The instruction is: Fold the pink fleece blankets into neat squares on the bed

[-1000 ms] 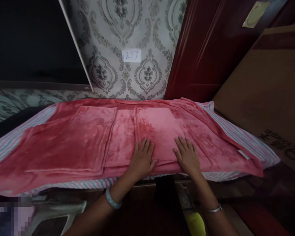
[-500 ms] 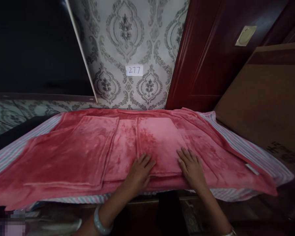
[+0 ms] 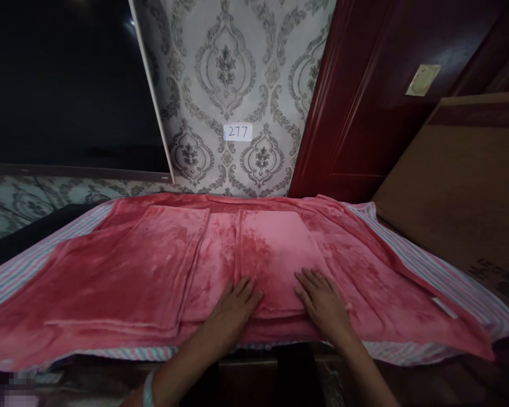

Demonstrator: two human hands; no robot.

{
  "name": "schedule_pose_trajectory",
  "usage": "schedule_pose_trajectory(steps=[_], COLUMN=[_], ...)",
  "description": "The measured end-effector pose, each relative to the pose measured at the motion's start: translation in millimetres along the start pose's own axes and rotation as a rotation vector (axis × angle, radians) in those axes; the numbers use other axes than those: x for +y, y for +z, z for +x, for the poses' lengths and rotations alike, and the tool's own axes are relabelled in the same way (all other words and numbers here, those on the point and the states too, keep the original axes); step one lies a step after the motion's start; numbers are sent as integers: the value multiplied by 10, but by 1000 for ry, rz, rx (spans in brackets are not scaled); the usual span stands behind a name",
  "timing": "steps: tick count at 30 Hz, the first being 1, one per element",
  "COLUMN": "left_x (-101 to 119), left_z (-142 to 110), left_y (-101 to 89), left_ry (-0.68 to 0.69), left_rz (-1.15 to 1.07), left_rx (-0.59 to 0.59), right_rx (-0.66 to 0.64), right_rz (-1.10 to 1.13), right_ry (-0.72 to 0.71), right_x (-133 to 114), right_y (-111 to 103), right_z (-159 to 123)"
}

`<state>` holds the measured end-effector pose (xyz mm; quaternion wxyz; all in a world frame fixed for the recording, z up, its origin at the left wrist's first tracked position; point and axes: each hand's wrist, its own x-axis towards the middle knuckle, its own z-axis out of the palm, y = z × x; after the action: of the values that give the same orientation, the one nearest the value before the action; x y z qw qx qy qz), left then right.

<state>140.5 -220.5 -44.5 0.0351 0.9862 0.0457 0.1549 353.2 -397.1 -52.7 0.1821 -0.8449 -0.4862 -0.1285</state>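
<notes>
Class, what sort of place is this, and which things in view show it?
Probably a room in a home: the large, TV-like screen, the patterned wallpaper and the pink, partly folded blanket suggest it.

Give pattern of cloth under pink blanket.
The cloth is striped pink, white and blue-grey; see head view.

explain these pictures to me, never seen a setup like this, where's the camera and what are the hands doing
There is no machine here: a person works bare-handed, and a camera worn on the head looks forward and down. On the surface lies a plush pink-red cloth, partly folded, over a striped cloth. The left hand and right hand rest palm down on a folded part; neither appears to grip anything. Behind are a patterned wall with a card reading 277, and a dark screen.
</notes>
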Motion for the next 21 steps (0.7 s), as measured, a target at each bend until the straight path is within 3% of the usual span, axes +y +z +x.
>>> schedule_pose_trajectory(steps=[4,7,10,13,21], left_x=[-46,-89,-127,-148,-181], left_z=[-124,-180,-219,-251,-326], left_y=[184,191,168,158,268], left_ry=[-31,15,40,59,84], left_rz=[-47,-117,-131,-95,35], left_rx=[40,143,238,277,335], right_rx=[73,93,19,-67,-180], right_rz=[64,209,294,286,241], right_ry=[-23,-172,-311,-334,-299], right_x=[-151,-409,-705,-896,-911], right_y=[-14,-38,0,50,15], right_z=[9,32,5,-49,-27])
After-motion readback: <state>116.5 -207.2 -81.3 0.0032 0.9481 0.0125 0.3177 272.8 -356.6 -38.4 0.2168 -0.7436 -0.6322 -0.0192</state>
